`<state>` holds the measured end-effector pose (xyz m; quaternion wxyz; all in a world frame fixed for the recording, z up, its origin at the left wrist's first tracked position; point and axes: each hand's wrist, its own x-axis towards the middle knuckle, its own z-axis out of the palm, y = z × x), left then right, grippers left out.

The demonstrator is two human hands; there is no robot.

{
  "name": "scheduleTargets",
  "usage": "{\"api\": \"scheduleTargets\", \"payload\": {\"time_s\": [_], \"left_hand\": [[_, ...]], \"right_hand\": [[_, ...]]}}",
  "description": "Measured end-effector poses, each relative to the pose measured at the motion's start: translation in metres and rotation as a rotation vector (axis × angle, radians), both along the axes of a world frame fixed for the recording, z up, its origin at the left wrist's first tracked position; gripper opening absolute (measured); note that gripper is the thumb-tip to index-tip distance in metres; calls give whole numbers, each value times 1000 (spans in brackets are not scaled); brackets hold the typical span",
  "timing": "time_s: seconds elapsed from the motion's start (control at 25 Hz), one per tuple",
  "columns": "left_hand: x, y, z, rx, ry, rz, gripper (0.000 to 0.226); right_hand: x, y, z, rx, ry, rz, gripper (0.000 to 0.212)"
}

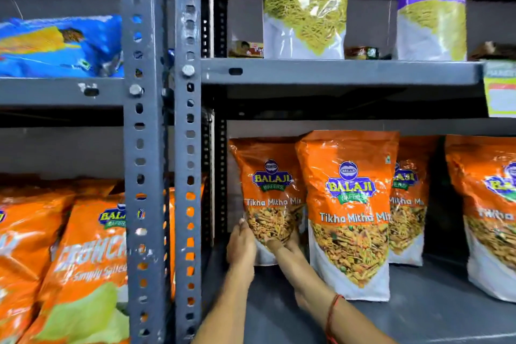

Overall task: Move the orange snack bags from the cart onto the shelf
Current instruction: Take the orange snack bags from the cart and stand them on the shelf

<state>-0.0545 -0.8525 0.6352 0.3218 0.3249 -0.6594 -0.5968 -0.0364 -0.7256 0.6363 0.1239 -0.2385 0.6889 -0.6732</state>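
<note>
An orange Tikha Mitha Mix snack bag stands upright at the back left of the grey shelf. My left hand presses its lower left edge. My right hand grips its lower front, partly hidden behind a second orange bag that stands nearer the front. A third orange bag sits behind that one, and another stands at the right. The cart is out of view.
Grey slotted steel uprights stand just left of my arms. Purple Aloo Sev bags fill the shelf above. Orange Crunchex bags and a blue bag occupy the left rack. A yellow price label hangs at the right.
</note>
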Motion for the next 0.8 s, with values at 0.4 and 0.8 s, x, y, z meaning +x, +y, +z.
{"api": "scheduleTargets", "payload": {"time_s": [0.4,0.8], "left_hand": [[-9,3,-1,43,44,-131,52],[36,46,13,-459,462,112,20]], "right_hand": [[1,4,-5,-39,-8,-30,46],[33,80,-4,-195,676,-105,52]]}}
